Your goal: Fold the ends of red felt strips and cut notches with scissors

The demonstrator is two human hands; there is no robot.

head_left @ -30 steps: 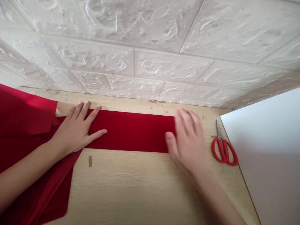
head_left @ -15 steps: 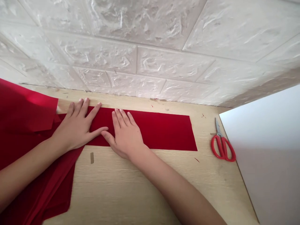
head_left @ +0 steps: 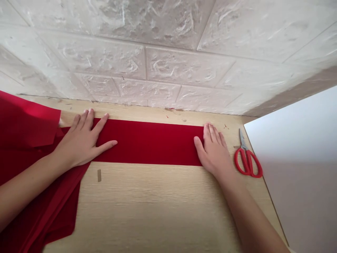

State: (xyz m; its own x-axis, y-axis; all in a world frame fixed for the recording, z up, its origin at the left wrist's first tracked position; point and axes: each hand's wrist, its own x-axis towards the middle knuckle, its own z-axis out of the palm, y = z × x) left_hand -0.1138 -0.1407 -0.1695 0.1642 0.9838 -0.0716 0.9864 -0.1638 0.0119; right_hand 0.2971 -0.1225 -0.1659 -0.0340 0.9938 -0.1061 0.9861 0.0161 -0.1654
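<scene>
A dark red strip of fabric (head_left: 152,143) lies flat along the back of the wooden table. Fingers spread, my left hand (head_left: 81,140) rests on the strip's left part, where it meets a larger heap of red fabric (head_left: 52,207). At the strip's right end lies my right hand (head_left: 214,149), palm down with the fingers stretched and the thumb apart; it covers that end's edge. Neither hand grasps anything. Just right of my right hand are scissors (head_left: 247,158) with red handles, blades pointing toward the wall.
A white brick-patterned wall (head_left: 163,63) rises behind the table (head_left: 158,207). At the right stands a white panel (head_left: 302,158). A brighter red sheet (head_left: 26,119) lies at the far left. A small brown scrap (head_left: 99,175) and thread bits lie on the wood.
My right hand has slid rightward along the red strip from near my left hand to its right end. My left hand stays in place on the fabric. The view has shifted slightly.
</scene>
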